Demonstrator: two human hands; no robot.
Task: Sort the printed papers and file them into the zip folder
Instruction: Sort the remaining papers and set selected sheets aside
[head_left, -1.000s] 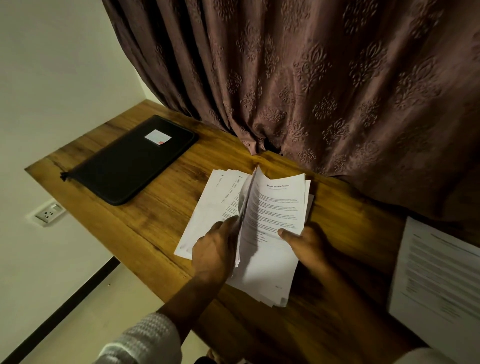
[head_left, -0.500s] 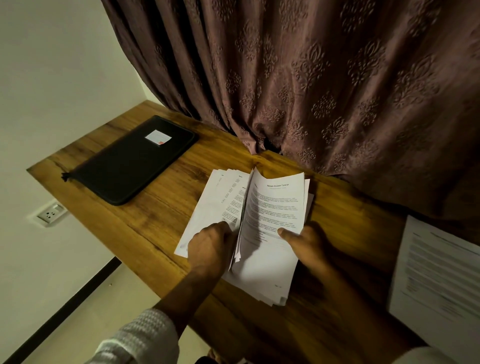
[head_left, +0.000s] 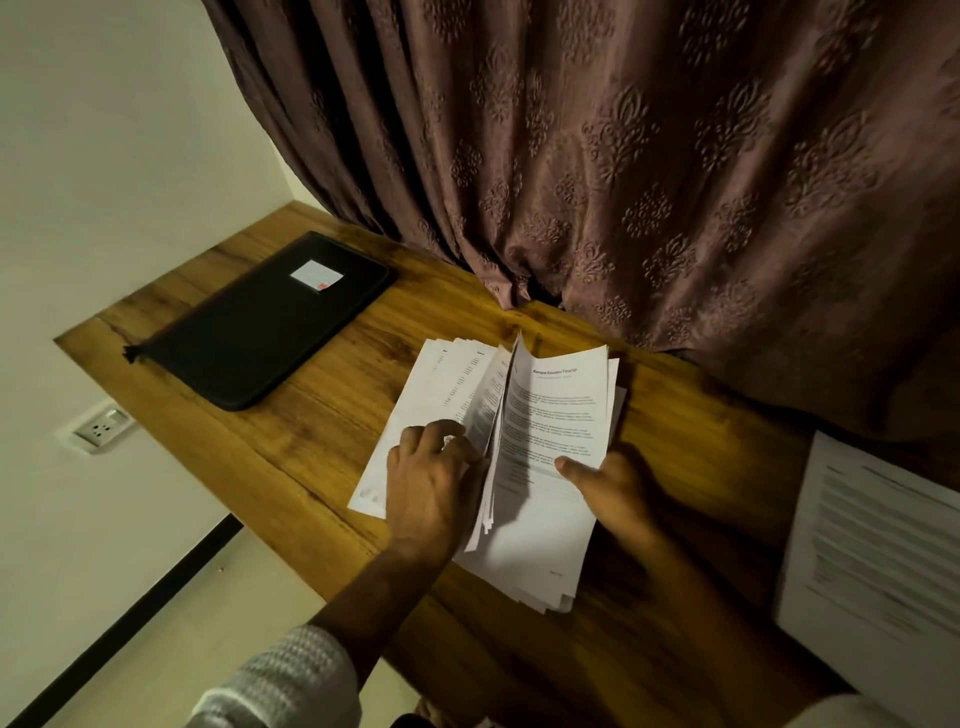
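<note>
A stack of printed papers (head_left: 556, 410) lies in the middle of the wooden table (head_left: 322, 441), split open like a book. My left hand (head_left: 431, 483) lies on the left part of the stack, its curled fingers at the edges of the lifted sheets. My right hand (head_left: 608, 488) holds the raised right part, thumb on top of the front page. The black zip folder (head_left: 260, 322) with a white label lies shut at the table's far left, apart from both hands.
A separate printed sheet (head_left: 883, 561) lies at the table's right edge. A brown patterned curtain (head_left: 623, 156) hangs along the back of the table. A wall socket (head_left: 101, 428) sits below the table's left end, and the floor shows beneath the near edge.
My left hand has slid a little up and left across the left pile, its fingers working at the sheet edges. The right hand and the raised sheets have barely moved.
</note>
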